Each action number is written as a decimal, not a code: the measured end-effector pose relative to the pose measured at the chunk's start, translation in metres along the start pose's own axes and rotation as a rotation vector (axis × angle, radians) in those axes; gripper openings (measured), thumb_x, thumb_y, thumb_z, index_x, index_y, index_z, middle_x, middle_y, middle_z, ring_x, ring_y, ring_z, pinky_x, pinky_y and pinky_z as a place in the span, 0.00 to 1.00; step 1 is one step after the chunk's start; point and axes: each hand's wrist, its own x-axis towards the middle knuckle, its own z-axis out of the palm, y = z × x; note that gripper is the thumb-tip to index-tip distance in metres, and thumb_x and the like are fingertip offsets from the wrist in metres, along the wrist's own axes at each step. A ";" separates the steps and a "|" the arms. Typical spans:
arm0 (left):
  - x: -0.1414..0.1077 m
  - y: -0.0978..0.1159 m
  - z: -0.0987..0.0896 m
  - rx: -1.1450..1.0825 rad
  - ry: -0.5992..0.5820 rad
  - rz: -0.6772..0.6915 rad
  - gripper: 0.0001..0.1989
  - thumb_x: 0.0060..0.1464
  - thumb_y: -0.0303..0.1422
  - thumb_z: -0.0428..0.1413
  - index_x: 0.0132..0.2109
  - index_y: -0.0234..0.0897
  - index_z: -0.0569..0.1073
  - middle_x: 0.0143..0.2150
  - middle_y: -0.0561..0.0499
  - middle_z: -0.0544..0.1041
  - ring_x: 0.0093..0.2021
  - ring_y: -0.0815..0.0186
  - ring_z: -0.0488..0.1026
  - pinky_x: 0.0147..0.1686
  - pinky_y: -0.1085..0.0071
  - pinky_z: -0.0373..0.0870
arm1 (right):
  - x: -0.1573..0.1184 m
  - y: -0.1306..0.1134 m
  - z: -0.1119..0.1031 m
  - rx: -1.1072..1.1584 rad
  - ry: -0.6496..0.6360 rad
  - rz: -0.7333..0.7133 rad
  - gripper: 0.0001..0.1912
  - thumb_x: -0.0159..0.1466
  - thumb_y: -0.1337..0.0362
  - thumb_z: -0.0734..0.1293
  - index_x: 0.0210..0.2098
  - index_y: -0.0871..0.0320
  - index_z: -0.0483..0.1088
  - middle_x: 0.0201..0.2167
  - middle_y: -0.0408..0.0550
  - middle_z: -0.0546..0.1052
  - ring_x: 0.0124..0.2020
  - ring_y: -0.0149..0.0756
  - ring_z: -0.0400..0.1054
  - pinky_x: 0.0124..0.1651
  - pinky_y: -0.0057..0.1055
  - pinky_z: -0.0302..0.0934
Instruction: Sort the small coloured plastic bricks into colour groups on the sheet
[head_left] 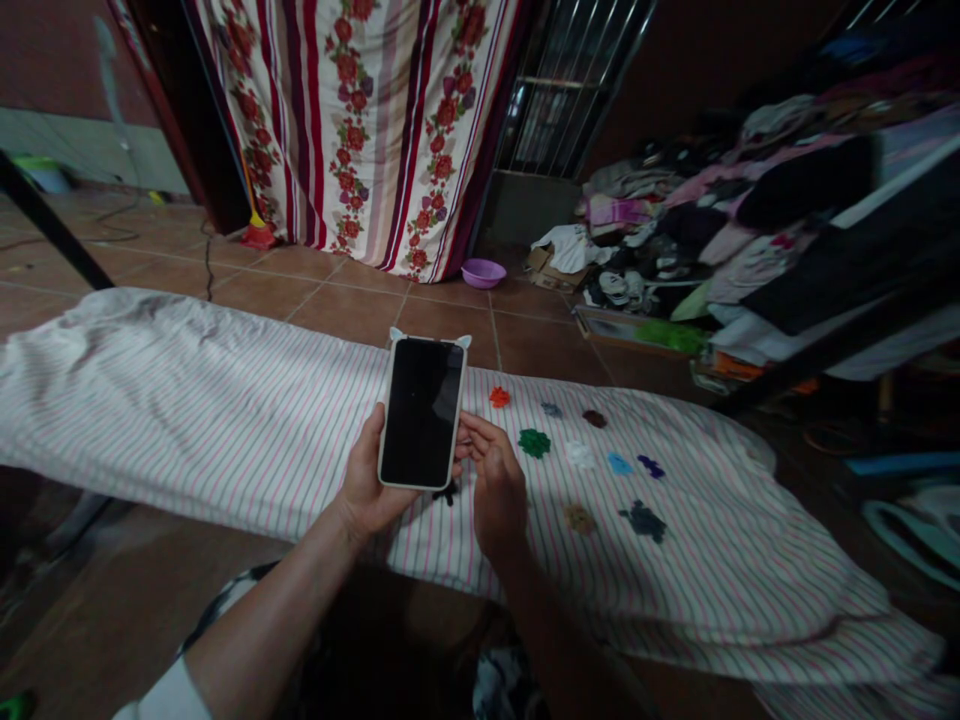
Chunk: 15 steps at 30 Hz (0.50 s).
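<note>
A phone (pixel 422 415) with a dark screen and a pale case with two ear shapes on top is held upright above the striped cloth. My left hand (pixel 373 480) grips its lower left side. Beside its right edge is my right hand (pixel 499 487), fingers curled; whether they pinch anything is hidden. Small piles lie on the cloth to the right: orange (pixel 499 397), green (pixel 535 443), white (pixel 580 454), light blue (pixel 619 463), purple (pixel 650 466), tan (pixel 580 518), dark grey (pixel 645 521), brown (pixel 595 418) and grey-blue (pixel 551 410). Black pieces (pixel 448 494) show partly behind the phone.
The striped cloth (pixel 225 400) covers a long surface across the view. Beyond it are a tiled floor (pixel 352 300), a purple basin (pixel 484 273) and a floral curtain (pixel 375 130). Heaped clothes (pixel 720 210) fill the right side. Dark poles slant in at both sides.
</note>
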 end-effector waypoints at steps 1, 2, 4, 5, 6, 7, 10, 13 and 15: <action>0.000 0.000 0.000 0.001 0.004 0.001 0.35 0.58 0.54 0.47 0.55 0.23 0.71 0.49 0.33 0.77 0.49 0.51 0.75 0.54 0.54 0.65 | 0.000 0.000 0.000 0.003 0.002 0.001 0.26 0.66 0.45 0.56 0.50 0.57 0.71 0.41 0.52 0.76 0.40 0.38 0.71 0.39 0.35 0.68; -0.001 0.000 0.001 0.002 0.007 0.003 0.35 0.58 0.53 0.47 0.55 0.23 0.71 0.49 0.33 0.77 0.49 0.50 0.75 0.54 0.53 0.65 | 0.000 -0.001 0.001 0.007 0.003 0.000 0.26 0.66 0.46 0.56 0.49 0.57 0.71 0.41 0.52 0.76 0.40 0.38 0.71 0.39 0.34 0.68; -0.002 0.001 0.003 0.003 0.005 0.007 0.34 0.58 0.53 0.47 0.54 0.24 0.72 0.48 0.33 0.77 0.51 0.49 0.74 0.55 0.51 0.64 | 0.000 -0.002 0.003 0.020 0.003 -0.007 0.26 0.66 0.46 0.57 0.49 0.58 0.71 0.40 0.52 0.76 0.40 0.38 0.71 0.39 0.34 0.68; -0.003 0.001 0.004 0.003 0.000 0.009 0.33 0.58 0.53 0.48 0.53 0.24 0.72 0.47 0.34 0.78 0.52 0.48 0.73 0.55 0.51 0.64 | 0.000 -0.003 0.004 0.027 0.003 -0.012 0.25 0.66 0.46 0.57 0.49 0.58 0.71 0.40 0.52 0.76 0.40 0.38 0.71 0.38 0.34 0.68; -0.003 0.002 0.006 0.003 -0.005 0.013 0.33 0.58 0.52 0.48 0.53 0.25 0.73 0.47 0.34 0.78 0.52 0.48 0.73 0.55 0.50 0.63 | 0.000 -0.004 0.005 0.034 0.004 -0.014 0.25 0.66 0.46 0.57 0.49 0.58 0.71 0.40 0.52 0.75 0.40 0.38 0.70 0.38 0.33 0.68; -0.004 0.002 0.007 0.003 -0.011 0.015 0.32 0.58 0.52 0.49 0.52 0.25 0.73 0.46 0.35 0.78 0.53 0.48 0.73 0.56 0.50 0.63 | 0.000 -0.005 0.005 0.041 0.005 -0.015 0.25 0.66 0.47 0.57 0.49 0.57 0.71 0.39 0.52 0.75 0.40 0.38 0.70 0.38 0.33 0.68; -0.006 0.003 0.010 0.009 -0.023 0.021 0.31 0.57 0.52 0.50 0.52 0.25 0.74 0.46 0.35 0.78 0.53 0.48 0.73 0.56 0.50 0.63 | 0.000 -0.007 0.007 0.052 0.005 -0.014 0.24 0.66 0.47 0.57 0.48 0.57 0.71 0.39 0.51 0.76 0.39 0.37 0.70 0.38 0.33 0.67; -0.007 0.003 0.012 0.011 -0.027 0.019 0.31 0.57 0.51 0.51 0.52 0.25 0.74 0.46 0.35 0.78 0.53 0.48 0.73 0.56 0.51 0.63 | -0.001 -0.008 0.007 0.048 0.004 -0.023 0.24 0.66 0.46 0.57 0.48 0.57 0.71 0.40 0.52 0.75 0.40 0.37 0.70 0.37 0.32 0.67; -0.007 0.002 0.012 0.008 -0.029 0.020 0.31 0.57 0.51 0.50 0.51 0.25 0.74 0.45 0.35 0.79 0.52 0.48 0.73 0.56 0.50 0.63 | -0.001 -0.008 0.006 0.043 0.007 -0.025 0.24 0.66 0.47 0.58 0.48 0.57 0.71 0.40 0.52 0.75 0.40 0.38 0.70 0.38 0.32 0.67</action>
